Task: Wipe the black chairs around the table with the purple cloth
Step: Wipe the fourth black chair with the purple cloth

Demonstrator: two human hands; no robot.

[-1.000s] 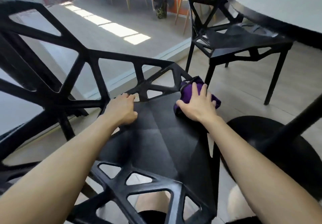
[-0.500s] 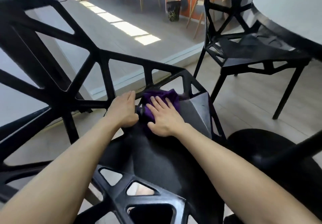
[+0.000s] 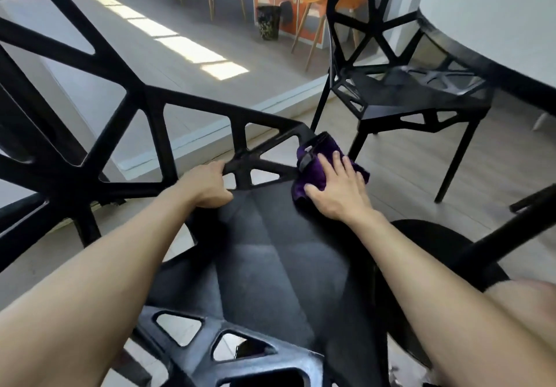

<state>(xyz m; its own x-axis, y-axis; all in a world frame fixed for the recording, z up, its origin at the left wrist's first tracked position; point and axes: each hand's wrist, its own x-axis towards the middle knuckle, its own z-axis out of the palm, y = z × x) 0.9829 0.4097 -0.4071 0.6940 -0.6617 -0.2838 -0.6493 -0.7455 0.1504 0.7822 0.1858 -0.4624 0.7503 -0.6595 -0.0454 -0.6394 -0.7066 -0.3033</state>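
The seat of the near black chair (image 3: 270, 251) fills the foreground. At its far left edge your left hand (image 3: 207, 188) curls round a frame strut (image 3: 270, 164). At its far right corner your right hand (image 3: 337, 194) presses the purple cloth (image 3: 316, 164) flat, fingers straight, slightly apart; cloth juts beyond the fingertips. Past that corner stands a second black chair (image 3: 421, 95).
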